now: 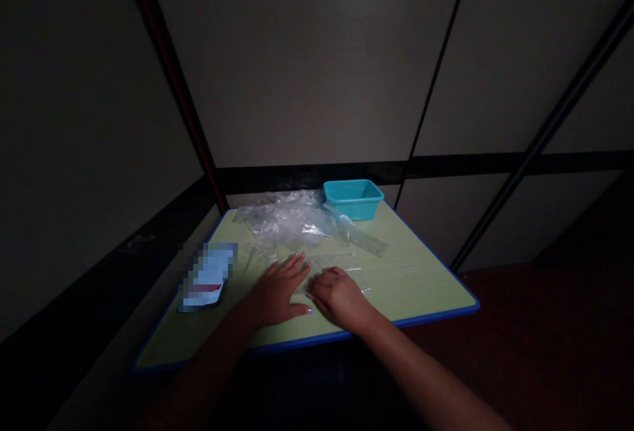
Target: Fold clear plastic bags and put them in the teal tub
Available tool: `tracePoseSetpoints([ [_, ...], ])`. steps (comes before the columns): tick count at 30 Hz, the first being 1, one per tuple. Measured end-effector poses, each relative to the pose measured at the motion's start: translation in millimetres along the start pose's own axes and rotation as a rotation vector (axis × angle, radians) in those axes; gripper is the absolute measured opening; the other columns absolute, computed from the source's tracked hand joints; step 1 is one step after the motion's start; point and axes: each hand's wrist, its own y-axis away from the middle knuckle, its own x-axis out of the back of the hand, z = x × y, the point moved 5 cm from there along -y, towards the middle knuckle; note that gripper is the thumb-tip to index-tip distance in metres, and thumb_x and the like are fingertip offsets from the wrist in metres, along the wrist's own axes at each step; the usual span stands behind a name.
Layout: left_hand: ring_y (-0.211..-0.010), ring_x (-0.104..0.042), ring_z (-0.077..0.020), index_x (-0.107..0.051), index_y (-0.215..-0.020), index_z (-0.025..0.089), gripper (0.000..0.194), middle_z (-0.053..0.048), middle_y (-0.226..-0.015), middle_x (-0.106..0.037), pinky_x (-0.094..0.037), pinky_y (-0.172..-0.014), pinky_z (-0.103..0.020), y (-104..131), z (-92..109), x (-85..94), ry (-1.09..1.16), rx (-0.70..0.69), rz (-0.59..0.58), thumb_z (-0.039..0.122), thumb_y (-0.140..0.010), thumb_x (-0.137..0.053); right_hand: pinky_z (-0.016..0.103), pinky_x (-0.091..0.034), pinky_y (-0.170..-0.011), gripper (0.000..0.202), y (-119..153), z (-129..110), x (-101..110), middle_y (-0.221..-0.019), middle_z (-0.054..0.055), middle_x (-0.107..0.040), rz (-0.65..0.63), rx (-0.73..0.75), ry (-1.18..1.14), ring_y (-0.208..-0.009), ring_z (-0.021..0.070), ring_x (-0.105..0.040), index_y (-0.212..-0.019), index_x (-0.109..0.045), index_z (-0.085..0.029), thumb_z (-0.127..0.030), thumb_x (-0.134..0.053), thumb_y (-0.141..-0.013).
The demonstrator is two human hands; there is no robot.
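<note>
A clear plastic bag (341,263) lies flat on the table under and between my hands. My left hand (280,292) rests on it with the fingers spread and the thumb pointing right. Close beside it, my right hand (339,296) is closed, its fingers bent down at the bag; the fingertips are partly hidden, but they appear to pinch the plastic. Just beyond my hands spreads a crumpled heap of clear plastic bags (297,216), one strip of which reaches out to the right.
A turquoise plastic basket (354,200) stands at the back right of the pale green table (421,279), which has a blue edge. On the left lies a phone (208,276), its screen lit and blurred out. Panelled walls (307,74) rise behind and to the left.
</note>
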Motion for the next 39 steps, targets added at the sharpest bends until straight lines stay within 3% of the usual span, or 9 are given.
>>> tracePoseSetpoints([
  [7, -0.136, -0.025, -0.0311, -0.041, -0.138, 0.024, 0.089, -0.013, -0.149, -0.025, -0.029, -0.108, -0.047, -19, -12, 9.7, 0.314, -0.264, -0.104, 0.048, -0.061, -0.077, 0.03, -0.038, -0.078, 0.012, -10, 6, 5, -0.084, 0.005, -0.069, -0.082, -0.011, -0.017, -0.08, 0.017, -0.061, -0.085, -0.064, -0.017, -0.024, -0.055, -0.085],
  [11, -0.133, -0.032, -0.0297, -0.051, -0.13, 0.029, 0.076, -0.006, -0.146, -0.036, -0.031, -0.107, -0.044, -29, -26, 24.7, 0.43, -0.32, -0.178, 0.044, -0.06, -0.078, 0.024, -0.04, -0.072, 0.009, -32, 20, 19, -0.089, 0.005, -0.07, -0.214, -0.008, -0.172, -0.081, 0.0164, -0.063, -0.083, -0.066, -0.017, -0.02, -0.057, -0.081],
  [13, -0.131, -0.038, -0.0277, -0.054, -0.126, 0.028, 0.064, -0.005, -0.143, -0.042, -0.03, -0.108, -0.043, -33, -35, 29.6, 0.485, -0.304, -0.172, 0.042, -0.066, -0.074, 0.022, -0.041, -0.07, 0.01, -44, 29, 25, -0.088, 0.004, -0.07, -0.257, -0.003, -0.264, -0.081, 0.0152, -0.063, -0.081, -0.067, -0.016, -0.014, -0.058, -0.079],
  [16, -0.123, -0.048, -0.0253, -0.055, -0.125, 0.023, 0.053, -0.006, -0.134, -0.053, -0.035, -0.105, -0.04, -37, -44, 32.4, 0.631, -0.249, -0.051, 0.039, -0.075, -0.065, 0.019, -0.041, -0.068, 0.014, -57, 41, 25, -0.084, 0.003, -0.07, -0.315, 0.011, -0.418, -0.076, 0.0127, -0.062, -0.082, -0.068, -0.014, -0.009, -0.056, -0.078],
  [21, -0.093, -0.063, -0.0193, -0.06, -0.114, 0.018, 0.042, -0.004, -0.102, -0.069, -0.049, -0.084, -0.033, -39, -46, 23.5, 0.806, -0.077, 0.053, 0.034, -0.075, -0.06, 0.02, -0.041, -0.066, 0.015, -60, 59, 8, -0.079, 0.003, -0.069, -0.332, -0.023, -0.626, -0.069, 0.0116, -0.059, -0.083, -0.07, -0.011, -0.011, -0.055, -0.079],
  [24, -0.079, -0.061, -0.0164, -0.066, -0.097, 0.014, 0.029, -0.002, -0.082, -0.067, -0.048, -0.072, -0.027, -41, -46, 19.0, 0.757, 0.031, 0.077, 0.032, -0.075, -0.058, 0.019, -0.04, -0.062, 0.016, -57, 63, 1, -0.075, 0.003, -0.067, -0.316, -0.072, -0.665, -0.064, 0.0107, -0.056, -0.083, -0.07, -0.01, -0.014, -0.055, -0.08],
  [30, -0.065, -0.056, -0.013, -0.065, -0.075, 0.014, 0.02, 0.001, -0.067, -0.062, -0.041, -0.059, -0.023, -44, -50, 11.0, 0.745, 0.047, 0.029, 0.032, -0.076, -0.057, 0.019, -0.039, -0.059, 0.017, -52, 61, 2, -0.071, 0.001, -0.063, -0.31, -0.076, -0.673, -0.062, 0.0101, -0.052, -0.081, -0.069, -0.01, -0.018, -0.054, -0.082],
  [39, -0.061, -0.049, -0.0118, -0.06, -0.071, 0.016, 0.019, 0.003, -0.063, -0.055, -0.036, -0.056, -0.022, -45, -50, 12.7, 0.715, 0.038, 0.034, 0.033, -0.076, -0.052, 0.023, -0.043, -0.062, 0.026, -45, 81, 10, -0.074, 0.003, -0.065, -0.319, -0.2, -0.819, -0.065, 0.0124, -0.055, -0.084, -0.068, -0.009, -0.034, -0.059, -0.082],
])
